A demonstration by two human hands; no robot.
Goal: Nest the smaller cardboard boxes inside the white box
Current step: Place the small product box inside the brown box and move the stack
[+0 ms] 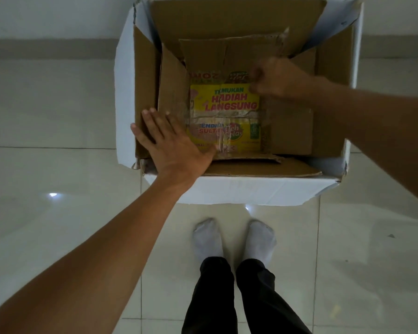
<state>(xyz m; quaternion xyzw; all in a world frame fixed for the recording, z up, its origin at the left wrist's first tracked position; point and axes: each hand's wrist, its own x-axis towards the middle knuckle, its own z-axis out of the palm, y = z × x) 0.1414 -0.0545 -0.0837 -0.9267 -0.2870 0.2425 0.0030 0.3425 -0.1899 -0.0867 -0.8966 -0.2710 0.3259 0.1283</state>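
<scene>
The large white box [241, 192] stands open on the floor in front of me, brown inside. A brown cardboard box [171, 92] sits inside it with its flaps up. Within that lies a smaller box [227, 102] with a yellow printed label taped across the top. My left hand [171, 148] is flat, fingers spread, pressing on the near left flaps at the white box's corner. My right hand [275, 79] reaches in from the right, its fingers curled at the far right edge of the yellow box; what they pinch is not clear.
Glossy pale floor tiles [58, 116] surround the box. A grey skirting strip [46, 48] runs along the wall behind. My feet in white socks [234, 239] stand just in front of the box's near wall.
</scene>
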